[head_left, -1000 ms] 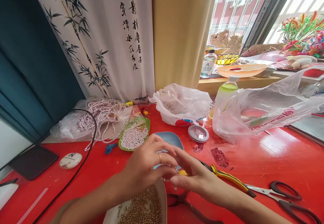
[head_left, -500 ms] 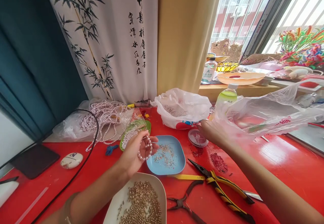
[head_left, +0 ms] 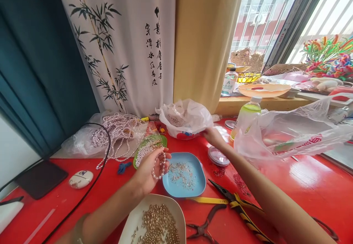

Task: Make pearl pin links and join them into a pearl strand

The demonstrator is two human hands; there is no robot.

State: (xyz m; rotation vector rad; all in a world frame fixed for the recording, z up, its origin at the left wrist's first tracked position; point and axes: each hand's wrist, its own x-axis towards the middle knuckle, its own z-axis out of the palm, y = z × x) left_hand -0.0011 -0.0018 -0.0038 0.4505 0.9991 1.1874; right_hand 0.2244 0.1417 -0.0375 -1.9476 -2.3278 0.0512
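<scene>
A loop of pinkish pearl beads (head_left: 159, 176) hangs across the palm and fingers of my left hand (head_left: 150, 170), which is curled around it, palm up, over the left edge of a blue tray (head_left: 202, 185). Loose metal pins (head_left: 182, 174) lie in that tray. Farther back, my right hand (head_left: 215, 137) grips the right side of a white plastic bag (head_left: 190, 117); its fingertips are partly hidden at the bag. Below my left hand is a cream tray (head_left: 132, 218) with many gold beads (head_left: 160, 225). A green tray (head_left: 164, 142) of pearl beads is just behind it.
Long-nose pliers (head_left: 234, 201), small pliers (head_left: 202, 229) and yellow tweezers (head_left: 211, 200) lie to the right. Round clear cases (head_left: 218, 156), a green-capped-looking drink bottle (head_left: 249, 111) and another plastic bag (head_left: 292, 133) stand beyond. A black cable (head_left: 109, 137) crosses the left side.
My right hand and the white plastic bag have moved left, uncovering a round lid behind the cases. The left hand still holds the bead loop. The view has shifted slightly.
</scene>
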